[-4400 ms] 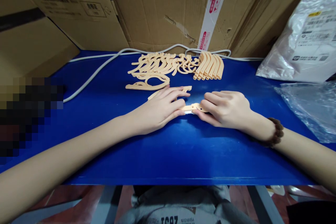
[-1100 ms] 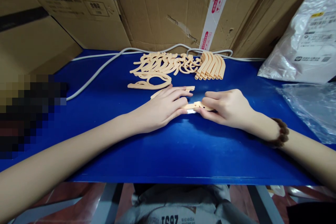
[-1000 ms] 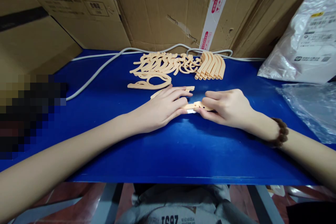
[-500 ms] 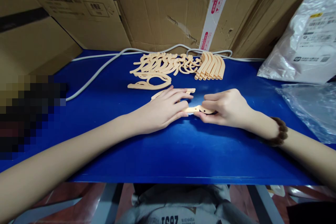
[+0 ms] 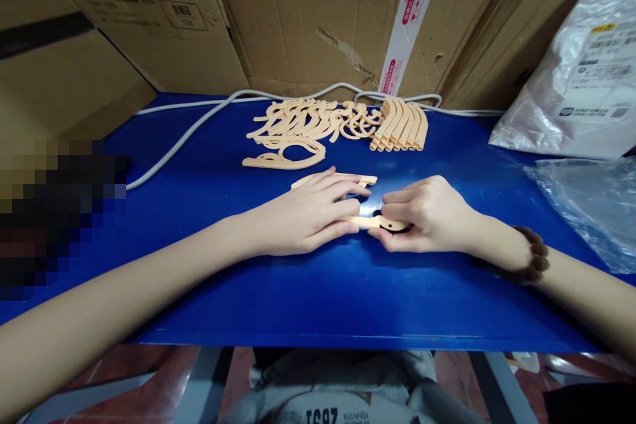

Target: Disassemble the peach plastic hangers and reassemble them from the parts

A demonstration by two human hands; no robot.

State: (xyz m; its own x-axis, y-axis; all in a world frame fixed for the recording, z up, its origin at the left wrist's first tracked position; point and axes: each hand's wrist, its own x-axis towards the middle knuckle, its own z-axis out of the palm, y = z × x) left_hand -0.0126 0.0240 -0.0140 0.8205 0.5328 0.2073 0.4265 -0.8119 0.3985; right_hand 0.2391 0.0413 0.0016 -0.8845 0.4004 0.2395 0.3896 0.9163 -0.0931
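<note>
Near the table's middle, my left hand (image 5: 318, 215) is closed on one end of a cream plastic folding-hanger piece (image 5: 366, 221). Fingers of my right hand (image 5: 430, 215) pinch the other end, at a rounded part with a dark hole (image 5: 391, 226). Both ends are partly covered by my fingers, so how the parts join is hard to see. Beneath my left hand's outer fingers lies another hanger part (image 5: 368, 180), mostly hidden. Farther back are folded hangers (image 5: 303, 162), small curved hooks (image 5: 355, 122) and a neat row of curved hanger arms (image 5: 401, 126).
A white cable (image 5: 183, 139) runs along the back of the blue table (image 5: 318, 298). Cardboard boxes (image 5: 308, 20) wall off the rear and left. At right stand a white plastic package (image 5: 571, 93) and a clear bag (image 5: 591, 192). A blurred dark object lies left.
Both hands have shifted slightly toward me with the hanger piece. The part under my left hand has slid slightly right and nearer to me.
</note>
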